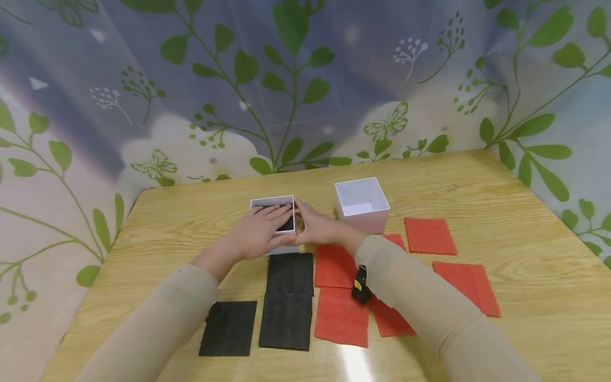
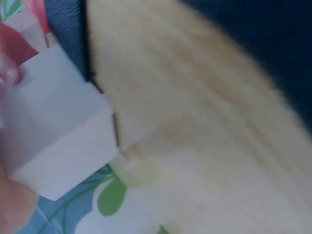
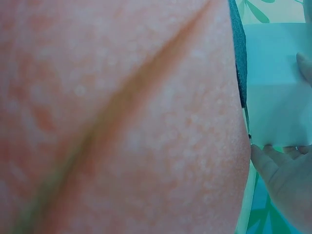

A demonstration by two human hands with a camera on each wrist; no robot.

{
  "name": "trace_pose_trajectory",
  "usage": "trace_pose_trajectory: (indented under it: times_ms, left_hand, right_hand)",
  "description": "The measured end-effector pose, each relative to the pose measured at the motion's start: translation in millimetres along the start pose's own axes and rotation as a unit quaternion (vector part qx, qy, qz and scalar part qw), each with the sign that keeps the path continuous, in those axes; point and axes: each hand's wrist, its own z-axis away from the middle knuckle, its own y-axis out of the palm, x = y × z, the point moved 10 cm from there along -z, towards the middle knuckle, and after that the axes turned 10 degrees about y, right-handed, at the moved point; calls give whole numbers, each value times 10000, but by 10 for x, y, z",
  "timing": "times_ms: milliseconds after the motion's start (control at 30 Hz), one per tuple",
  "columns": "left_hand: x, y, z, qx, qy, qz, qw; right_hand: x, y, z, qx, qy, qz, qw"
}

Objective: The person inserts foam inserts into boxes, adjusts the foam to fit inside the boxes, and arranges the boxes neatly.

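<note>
White box point(image 1: 273, 201) short of far table edge point(image 1: 210, 185), gap before second box point(image 1: 365, 222)

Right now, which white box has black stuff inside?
The left box, the one the left hand and right hand touch: black cloth shows inside. The right box shows only white inside.

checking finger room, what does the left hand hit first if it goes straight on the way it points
The left hand would probably meet the right wall of the white box it reaches into; whether its fingertips sit below the rim is hard to tell.
</note>
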Motion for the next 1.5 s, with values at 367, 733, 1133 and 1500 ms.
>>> trace_pose_trajectory:
  times_ms: [367, 733, 1133, 1500]
  left_hand:
    - [-194, -424, 475, -2084, 1070, -985, 9672]
    - [-133, -418, 432, -1325, 738, -614, 9865]
    - [76, -251, 363, 225, -631, -1817, 9811]
    - [24, -255, 336, 341, -690, -1961, 9776]
  right_hand:
    - [10, 11, 16, -18, 85, -225, 9997]
    - [14, 22, 29, 53, 129, -334, 9993]
    - [15, 31, 29, 24, 79, -372, 9993]
    - [32, 7, 47, -39, 90, -220, 9997]
